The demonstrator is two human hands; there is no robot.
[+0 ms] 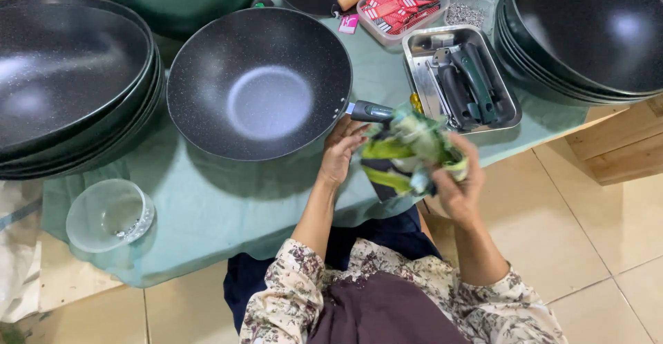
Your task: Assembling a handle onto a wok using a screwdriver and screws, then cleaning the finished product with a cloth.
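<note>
I see the green cloth-covered table (228,206) first, then the stacks of dark woks at its left (69,74) and right (587,33). Next comes the 1 wok (259,81) lying open side up at the middle, its stub handle (369,111) pointing toward me. My left hand (340,154) is curled just under that stub, touching it, fingers together. My right hand (456,185) is clamped on a crumpled green and white plastic wrapper (407,154), held just off the table edge over my lap.

I judge the wok heavy, stiff and slick inside, best gripped at the stub or rim; the wrapper is light, soft and crinkly.

Smaller: a steel tray (421,81) of loose dark handles (469,85), a clear bowl (107,214).

The wrapper hides the stub's end and whatever it encloses; the stacks are cropped.
</note>
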